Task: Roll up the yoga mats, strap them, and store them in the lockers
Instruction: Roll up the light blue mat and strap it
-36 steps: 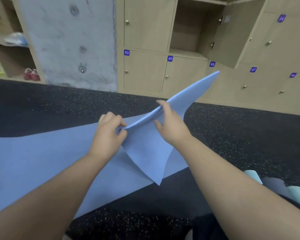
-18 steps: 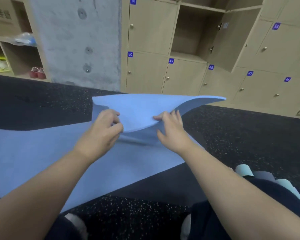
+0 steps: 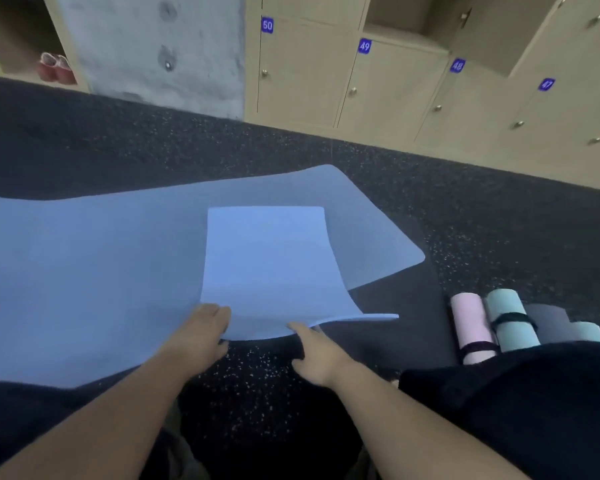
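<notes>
**mat_q:** Rolling hasn't properly been started yet, has it? Which step is this counted as?

**floor_a:** Head view, the only one given: the very first tuck, by the look of it. The blue yoga mat (image 3: 101, 271) is spread on the floor from 9 o'clock towards 3, and its near end has been folded back over itself as a flap (image 3: 271, 265) at centre. The flap's near edge is held down by the left hand (image 3: 201, 332), fingers on top at about 7 o'clock of the flap. It's touched at 5 o'clock by the right hand (image 3: 317, 355), fingers extended under the lifted corner; a real grip can't be made out.

**mat_q:** And what's called for next?

**floor_a:** Probably the fold gets tightened into a small core, then pushed along evenly so it isn't coned.

**mat_q:** Room?

**floor_a:** Dark speckled rubber floor (image 3: 482, 216). Numbered wooden lockers (image 3: 395, 84) at 12 to 2 o'clock, one seemingly open. Rolled mats (image 3: 506, 320) are lying at 3 o'clock, two with straps visible. Concrete pillar (image 3: 153, 46) at 11.
</notes>
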Motion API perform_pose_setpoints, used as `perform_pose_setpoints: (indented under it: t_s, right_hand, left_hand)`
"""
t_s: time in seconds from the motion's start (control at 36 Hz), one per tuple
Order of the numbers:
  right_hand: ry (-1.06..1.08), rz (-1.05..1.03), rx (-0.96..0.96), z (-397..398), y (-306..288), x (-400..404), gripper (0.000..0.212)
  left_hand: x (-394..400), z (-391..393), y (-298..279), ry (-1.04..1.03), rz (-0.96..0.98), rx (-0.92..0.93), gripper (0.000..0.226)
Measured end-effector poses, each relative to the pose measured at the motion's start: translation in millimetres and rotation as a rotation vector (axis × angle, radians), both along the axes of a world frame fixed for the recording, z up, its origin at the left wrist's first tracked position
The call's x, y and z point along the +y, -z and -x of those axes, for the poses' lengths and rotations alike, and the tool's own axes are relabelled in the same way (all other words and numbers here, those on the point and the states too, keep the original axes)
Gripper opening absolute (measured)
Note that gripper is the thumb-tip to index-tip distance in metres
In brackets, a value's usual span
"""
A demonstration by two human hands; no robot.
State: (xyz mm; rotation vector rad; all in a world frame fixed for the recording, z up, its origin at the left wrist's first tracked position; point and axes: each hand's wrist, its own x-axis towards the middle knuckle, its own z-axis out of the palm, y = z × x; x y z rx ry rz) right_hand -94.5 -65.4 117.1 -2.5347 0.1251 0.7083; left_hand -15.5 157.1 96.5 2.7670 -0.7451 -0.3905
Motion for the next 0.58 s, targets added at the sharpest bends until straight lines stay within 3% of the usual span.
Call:
perform_pose_setpoints:
  t_s: [0.11, 0.22, 0.31, 0.5, 0.58]
  right_hand:
    - [0.003, 0.096, -0.007, -7.1, 15.5, -4.8, 0.064]
    - [0.069, 0.29, -0.16, -14.9, 28.6, -6.2, 0.032]
    - [0.029, 0.425, -0.237, -17.0, 41.3, -12.6, 0.023]
    - [-0.003, 0.31, -0.151, -8.1, 82.0, -28.9, 0.044]
    - [0.039, 0.311, -0.199, -2.7, 94.7, -33.3, 0.07]
  left_hand:
    - [-4.7, -2.2, 17.1, -0.034, 0.012, 0.033, 0.03]
    - [-3.0, -6.5, 37.0, -0.128, 0.003, 0.053, 0.034]
    - [-1.4, -2.7, 51.9, -0.12, -0.019, 0.07, 0.034]
    - [-16.1, 8.2, 74.4, -0.227, -0.251, 0.11, 0.032]
    - [-21.3, 8.9, 87.1, -0.312, -0.324, 0.132, 0.032]
